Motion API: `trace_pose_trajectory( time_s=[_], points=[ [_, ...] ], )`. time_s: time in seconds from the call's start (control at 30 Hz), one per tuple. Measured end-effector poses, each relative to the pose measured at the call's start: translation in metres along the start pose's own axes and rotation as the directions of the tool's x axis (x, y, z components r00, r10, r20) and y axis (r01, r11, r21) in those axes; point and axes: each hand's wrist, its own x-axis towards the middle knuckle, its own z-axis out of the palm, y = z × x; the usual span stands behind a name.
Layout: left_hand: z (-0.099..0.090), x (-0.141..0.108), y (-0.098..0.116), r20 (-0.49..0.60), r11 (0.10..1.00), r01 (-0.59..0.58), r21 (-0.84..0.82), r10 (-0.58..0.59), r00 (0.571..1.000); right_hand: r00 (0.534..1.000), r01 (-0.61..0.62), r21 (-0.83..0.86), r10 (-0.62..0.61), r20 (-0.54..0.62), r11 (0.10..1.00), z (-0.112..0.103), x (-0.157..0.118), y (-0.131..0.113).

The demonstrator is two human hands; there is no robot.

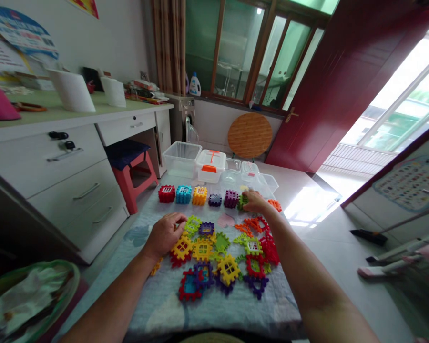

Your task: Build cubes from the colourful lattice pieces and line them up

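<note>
My right hand [255,201] reaches to the far row of blocks, its fingers closed round a green stack of interlocking plastic pieces [242,202]. My left hand [165,234] is at the left edge of the loose pile, fingers curled together beside a lime-green window piece [192,226]; what its fingertips hold, if anything, is hidden. Close to it lie a yellow window piece [182,247] and a purple square piece [207,229]. In the row stand a red block [166,194], a light-blue block [183,194], a yellow block [199,196], a dark grey-blue stack [215,200] and a purple stack [231,199].
Orange pieces [274,205] lie right of my right hand. Behind the row are an open clear bin [182,159], an orange-handled clear box [210,166] and other clear containers. A blue patterned cloth [157,305] covers the table. A pink stool [134,174] stands left.
</note>
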Motion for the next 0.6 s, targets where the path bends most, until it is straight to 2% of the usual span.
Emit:
trace_pose_trajectory(
  time_s=[0.37,0.6],
  points=[
    [0.0015,-0.0007,-0.0021,-0.002,1.000,0.000,-0.013,0.000,1.000,0.997,0.024,-0.049,-0.020,0.072,0.999,0.0045,0.0042,0.0005],
    [-0.0005,-0.0005,0.0001,-0.017,1.000,0.007,-0.021,-0.007,1.000,0.996,0.027,-0.069,-0.021,0.090,0.997,-0.0012,0.0059,-0.0012]
  ],
)
